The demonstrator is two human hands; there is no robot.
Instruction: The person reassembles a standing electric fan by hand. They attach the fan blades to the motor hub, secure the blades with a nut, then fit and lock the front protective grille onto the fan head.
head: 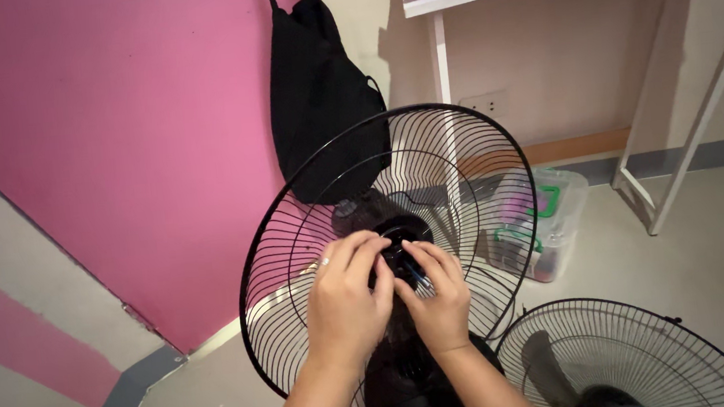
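At the frame's centre, the left hand point(347, 307) and right hand point(436, 298) both pinch the black hub point(402, 237) of the wire fan guard point(297, 263).

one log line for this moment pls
left hand: on fan hub | right hand: on hub | rear fan guard: upright | second fan: lower right

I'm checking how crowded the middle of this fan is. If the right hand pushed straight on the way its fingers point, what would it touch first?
The right hand points up and left at the black hub in the middle of the rear fan guard. It already seems to touch that hub, so the hub comes first, though depth is hard to judge.
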